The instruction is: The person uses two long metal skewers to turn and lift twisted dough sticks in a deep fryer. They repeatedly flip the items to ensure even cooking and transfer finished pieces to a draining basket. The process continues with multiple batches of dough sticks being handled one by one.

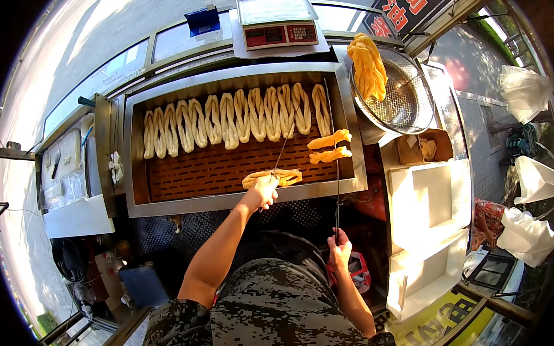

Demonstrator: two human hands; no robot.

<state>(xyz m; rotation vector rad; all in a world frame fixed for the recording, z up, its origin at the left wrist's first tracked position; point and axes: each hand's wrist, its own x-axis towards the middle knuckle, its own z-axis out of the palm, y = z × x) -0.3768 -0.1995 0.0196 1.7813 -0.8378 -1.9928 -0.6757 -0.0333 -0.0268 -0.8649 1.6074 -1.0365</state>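
A row of pale twisted dough loops (228, 118) lies in the oil of a rectangular metal fryer (245, 198), over a slotted plate. My left hand (263, 191), at the fryer's near edge, grips a thin metal rod (283, 150) that reaches toward the row. One light-brown dough loop (288, 177) is right by those fingers; whether the rod passes through it I cannot tell. Low on the right, my right hand (339, 249) is closed around long dark rods (338, 199). Golden fried dough (329, 155) is at their upper part, over the fryer's right end.
Right of the fryer, a round wire basket (403, 85) holds fried dough (367, 67). White trays (428, 199) and a cardboard box (417, 150) stand nearer. An electronic scale (277, 25) is behind the fryer. At left is a side counter (66, 162); plastic bags (525, 94) hang far right.
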